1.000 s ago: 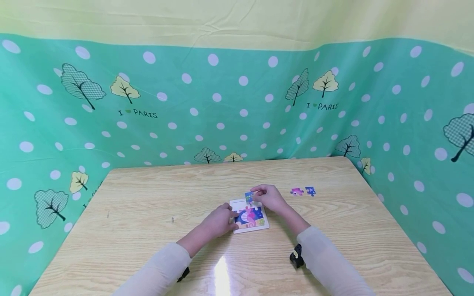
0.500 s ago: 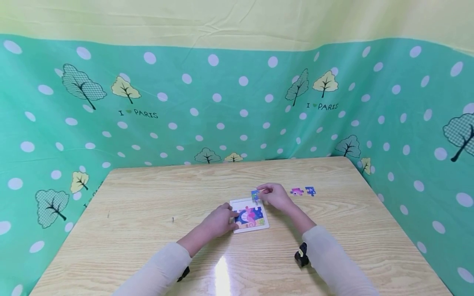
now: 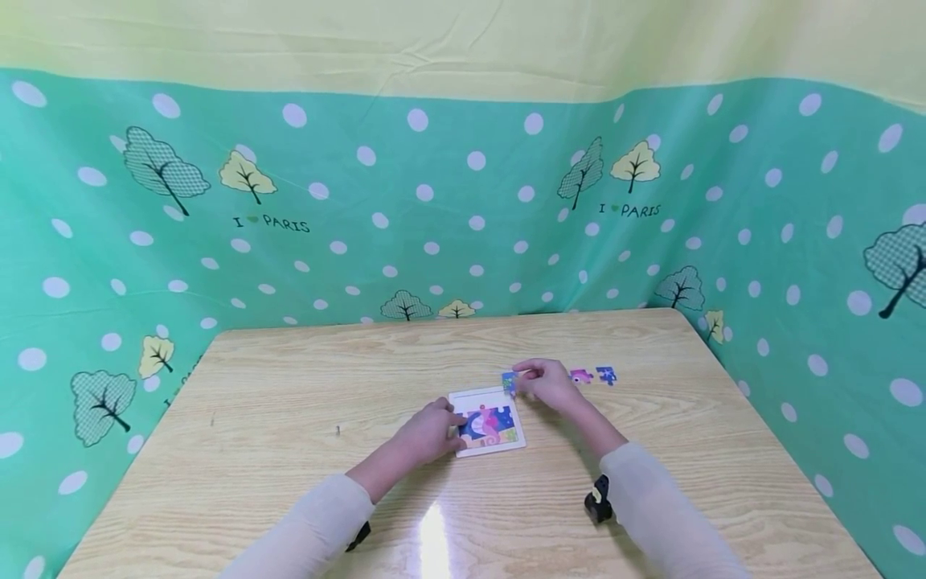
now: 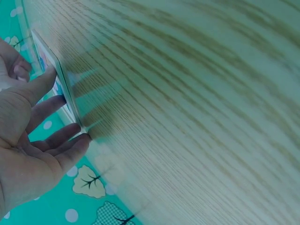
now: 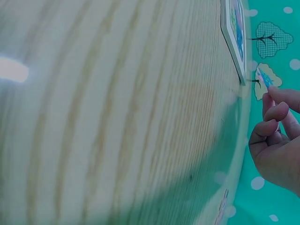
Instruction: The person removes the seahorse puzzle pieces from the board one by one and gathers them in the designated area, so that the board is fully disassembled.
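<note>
In the head view, a white-framed puzzle board (image 3: 488, 442) lies mid-table. Its lower part is filled with pieces showing a pink seahorse on dark blue; the upper strip is bare white. My left hand (image 3: 425, 433) rests along the board's left side, thumb and fingertips spread on its edge, as the left wrist view shows (image 4: 28, 112). My right hand (image 3: 547, 384) pinches a blue and green puzzle piece (image 3: 510, 382) between thumb and fingertips at the board's far right corner. The right wrist view shows that piece (image 5: 265, 78) held up on edge above the table.
Two loose puzzle pieces lie right of my right hand: a pink one (image 3: 581, 375), partly behind the hand, and a blue one (image 3: 606, 375) with a white star. A small dark speck (image 3: 338, 430) is on the wooden table (image 3: 289, 378). A green dotted curtain (image 3: 448, 225) stands behind.
My right hand has moved to the right with the pinched piece, from over the board's top strip to its far right corner. My left hand and the board have stayed put.
</note>
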Demonstrator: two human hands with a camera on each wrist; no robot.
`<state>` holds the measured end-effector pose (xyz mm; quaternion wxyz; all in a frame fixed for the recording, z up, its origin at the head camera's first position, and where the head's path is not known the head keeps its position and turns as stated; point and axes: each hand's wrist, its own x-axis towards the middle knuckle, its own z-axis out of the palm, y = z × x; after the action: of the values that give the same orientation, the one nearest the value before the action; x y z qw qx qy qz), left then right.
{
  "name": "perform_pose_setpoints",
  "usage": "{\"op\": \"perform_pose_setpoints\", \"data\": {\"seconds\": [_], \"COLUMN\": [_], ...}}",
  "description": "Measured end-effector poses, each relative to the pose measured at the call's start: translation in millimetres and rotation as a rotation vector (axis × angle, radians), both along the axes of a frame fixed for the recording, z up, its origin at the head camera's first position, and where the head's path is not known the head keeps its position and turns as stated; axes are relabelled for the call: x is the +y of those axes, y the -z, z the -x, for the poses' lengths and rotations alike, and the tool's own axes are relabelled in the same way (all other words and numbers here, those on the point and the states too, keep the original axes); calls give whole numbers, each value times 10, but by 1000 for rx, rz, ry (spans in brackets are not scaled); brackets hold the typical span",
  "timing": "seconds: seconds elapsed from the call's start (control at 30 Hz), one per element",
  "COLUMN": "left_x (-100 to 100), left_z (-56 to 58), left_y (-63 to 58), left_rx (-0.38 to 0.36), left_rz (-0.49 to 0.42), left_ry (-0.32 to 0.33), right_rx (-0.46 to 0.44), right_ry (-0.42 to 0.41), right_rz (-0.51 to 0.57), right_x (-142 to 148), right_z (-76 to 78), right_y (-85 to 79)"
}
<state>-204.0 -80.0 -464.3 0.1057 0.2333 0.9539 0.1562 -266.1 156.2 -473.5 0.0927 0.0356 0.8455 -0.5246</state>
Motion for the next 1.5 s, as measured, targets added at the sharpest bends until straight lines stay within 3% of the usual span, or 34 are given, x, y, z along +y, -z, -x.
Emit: {"op": "perform_pose_setpoints", "data": {"seconds": [1.5], "left_x": [-5], "left_z": [-7], "left_y": [14], "left_rx": [28], "left_rz": [3], "left_ry": [19], "right_rx": [20], "right_ry": [58], "right_rz": [-51], "right_x": [443], "right_z": [11], "right_y": [63]}}
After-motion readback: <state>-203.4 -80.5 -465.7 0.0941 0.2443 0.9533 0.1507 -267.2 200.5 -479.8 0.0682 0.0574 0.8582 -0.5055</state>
